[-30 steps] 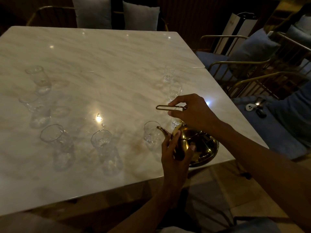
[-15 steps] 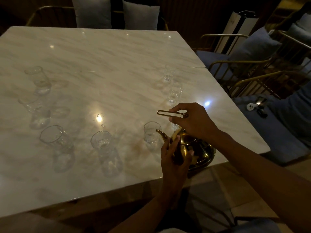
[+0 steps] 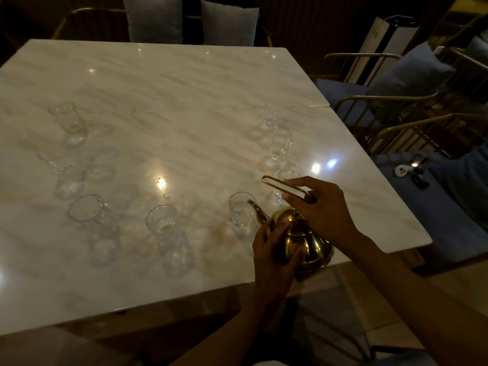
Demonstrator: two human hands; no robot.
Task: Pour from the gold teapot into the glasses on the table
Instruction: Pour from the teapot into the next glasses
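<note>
Head view — shiny gold teapot (image 3: 306, 241), tilted.

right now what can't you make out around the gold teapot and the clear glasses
Head view only:
- Shiny gold metal teapot: near side of its body covered by the left hand.
- Its looped handle: rear end hidden in the right hand.
- Clear glass behind the handle: lower part blocked by handle and fingers.
- Clear glass at the spout: liquid level unreadable, dim and glary.

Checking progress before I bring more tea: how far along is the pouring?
Done: nothing clearly; whether any glass holds tea cannot be told. In hand: right hand holds the gold teapot handle, left hand steadies its body, spout at the nearest glass. Left: seemingly every glass.
</note>
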